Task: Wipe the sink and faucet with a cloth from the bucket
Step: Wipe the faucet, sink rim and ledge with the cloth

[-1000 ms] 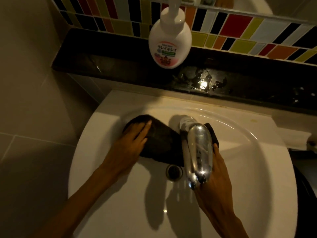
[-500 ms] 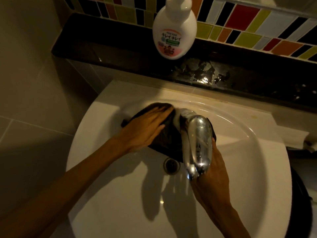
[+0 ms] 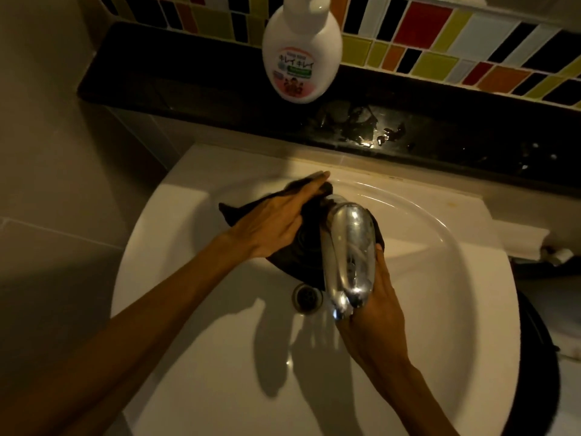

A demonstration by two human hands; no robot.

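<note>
Pressing flat and unclenched, the left hand pins a dark crumpled cloth against the white ceramic sink. The right hand reaches behind the shiny chrome faucet; I cannot tell whether it grasps anything.

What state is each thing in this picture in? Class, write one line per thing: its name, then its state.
White ceramic sink: no running water visible.
Chrome faucet: no water flowing.
Dark wiping cloth: spread flat behind the faucet base.
Left hand: open, pressed flat on the cloth.
Right hand: beside the faucet; grip hidden.
Round metal drain: uncovered.
White pump soap bottle: upright on the black ledge.
</note>
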